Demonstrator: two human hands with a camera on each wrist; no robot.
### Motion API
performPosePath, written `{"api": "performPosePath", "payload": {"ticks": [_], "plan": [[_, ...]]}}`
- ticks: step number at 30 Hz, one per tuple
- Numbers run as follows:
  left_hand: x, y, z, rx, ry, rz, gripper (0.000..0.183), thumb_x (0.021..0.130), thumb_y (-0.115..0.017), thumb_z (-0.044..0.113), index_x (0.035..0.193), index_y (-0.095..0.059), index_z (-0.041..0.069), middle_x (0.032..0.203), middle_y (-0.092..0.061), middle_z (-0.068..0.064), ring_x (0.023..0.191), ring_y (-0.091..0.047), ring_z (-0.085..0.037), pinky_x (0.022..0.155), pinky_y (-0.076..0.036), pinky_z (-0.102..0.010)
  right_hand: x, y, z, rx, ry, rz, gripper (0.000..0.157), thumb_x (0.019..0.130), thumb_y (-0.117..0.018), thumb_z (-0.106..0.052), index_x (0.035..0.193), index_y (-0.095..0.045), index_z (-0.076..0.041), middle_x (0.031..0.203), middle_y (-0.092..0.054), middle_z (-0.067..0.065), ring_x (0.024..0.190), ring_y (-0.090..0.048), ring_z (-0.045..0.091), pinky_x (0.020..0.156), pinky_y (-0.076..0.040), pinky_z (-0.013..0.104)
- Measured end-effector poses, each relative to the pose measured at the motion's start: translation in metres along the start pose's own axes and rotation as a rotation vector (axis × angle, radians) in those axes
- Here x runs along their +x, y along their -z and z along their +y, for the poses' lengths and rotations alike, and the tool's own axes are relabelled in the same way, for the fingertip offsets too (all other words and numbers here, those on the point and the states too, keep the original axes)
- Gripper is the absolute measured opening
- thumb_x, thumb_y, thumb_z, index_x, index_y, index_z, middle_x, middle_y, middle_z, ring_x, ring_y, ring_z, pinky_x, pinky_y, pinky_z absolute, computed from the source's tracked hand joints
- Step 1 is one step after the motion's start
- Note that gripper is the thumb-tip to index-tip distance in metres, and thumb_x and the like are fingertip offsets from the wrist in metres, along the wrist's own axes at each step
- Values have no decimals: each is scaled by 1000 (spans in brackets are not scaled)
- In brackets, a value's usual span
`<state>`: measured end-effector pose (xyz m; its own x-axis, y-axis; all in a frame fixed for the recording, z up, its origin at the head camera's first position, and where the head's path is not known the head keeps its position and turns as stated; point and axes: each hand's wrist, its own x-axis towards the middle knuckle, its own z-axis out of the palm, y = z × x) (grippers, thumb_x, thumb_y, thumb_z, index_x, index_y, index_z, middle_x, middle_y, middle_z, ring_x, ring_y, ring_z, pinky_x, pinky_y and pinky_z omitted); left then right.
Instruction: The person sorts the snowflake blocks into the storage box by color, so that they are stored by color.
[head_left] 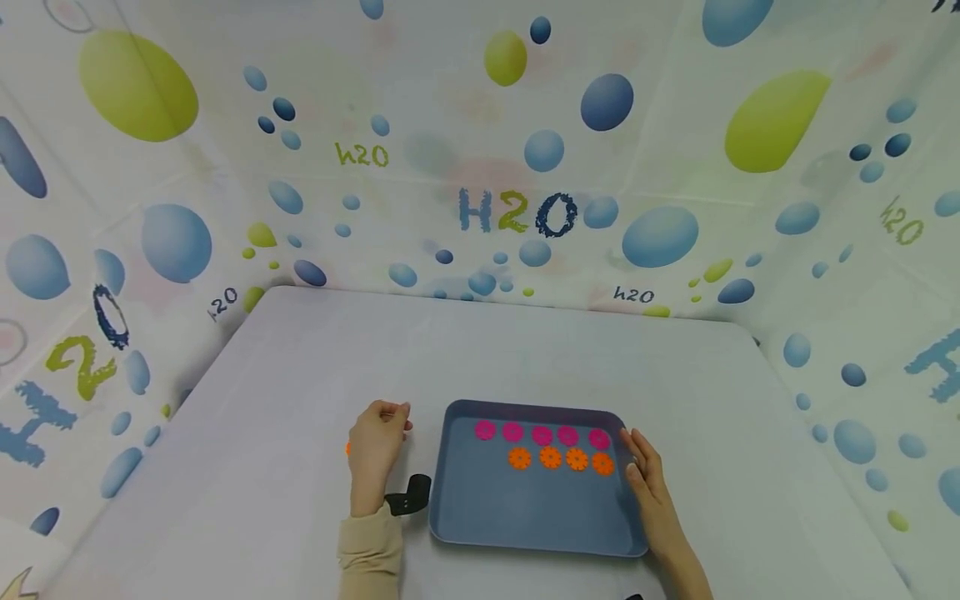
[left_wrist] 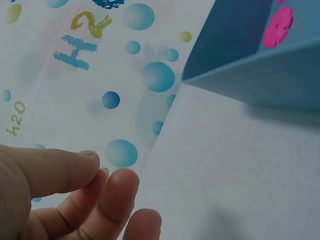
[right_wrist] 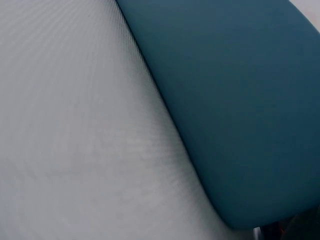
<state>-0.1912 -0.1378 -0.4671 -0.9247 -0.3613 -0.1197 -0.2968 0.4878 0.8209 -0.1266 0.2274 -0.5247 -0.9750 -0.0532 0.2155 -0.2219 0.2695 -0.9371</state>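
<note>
A blue-grey tray (head_left: 525,521) lies on the table between the two hands. In it, several pink flower-shaped pieces (head_left: 542,435) form a row along the far side, and several orange flower-shaped pieces (head_left: 551,457) form a second row nearer. My left hand (head_left: 377,437) is held left of the tray, apart from it. Its fingers are loosely bent, thumb close to the index fingertip, and the left wrist view shows nothing between them. An orange thing (head_left: 347,448) peeks out behind this hand, mostly hidden. My right hand (head_left: 654,492) rests with fingers and thumb against the tray's right rim.
White cloth covers the table (head_left: 225,500). Behind and at both sides stand white hangings (head_left: 420,75) printed with blue and green drops. A black strap (head_left: 408,495) sits on the left wrist, near the tray's left wall.
</note>
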Motion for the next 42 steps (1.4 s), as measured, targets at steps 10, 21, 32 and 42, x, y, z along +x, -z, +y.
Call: {"api": "performPosePath", "payload": {"ticks": [10,21,32,42], "plan": [[-4,7,-14,81,41,164,27,93,-57,27,101,-67,2,97,-68,-18,86,-64,-38,60,-45,-45,-2,0,1,-3,-1,-2,50,105,-28,-9,151,-11,2,153,-29,-6,131,-22,-23,96,-24,-1],[-8,15,-33,142,63,227,24,84,-59,10,104,-66,0,94,-66,-19,76,-63,-37,48,-40,-35,-1,-1,0,-5,23,-8,50,105,-28,-8,151,-11,2,155,-29,3,132,-21,-22,97,-22,-1],[-9,23,-37,153,42,169,37,81,-47,0,114,-63,-2,104,-56,-26,88,-56,-43,59,-43,-43,-1,-1,0,-12,23,-5,50,105,-28,-8,151,-12,2,156,-28,13,133,-21,-22,97,-22,-1],[-14,28,-40,218,141,203,34,84,-61,14,114,-61,-3,109,-54,-30,90,-58,-53,65,-46,-55,0,1,-1,-21,-1,-3,50,105,-29,-9,152,-12,0,154,-22,31,131,-21,-23,96,-22,-1]]}}
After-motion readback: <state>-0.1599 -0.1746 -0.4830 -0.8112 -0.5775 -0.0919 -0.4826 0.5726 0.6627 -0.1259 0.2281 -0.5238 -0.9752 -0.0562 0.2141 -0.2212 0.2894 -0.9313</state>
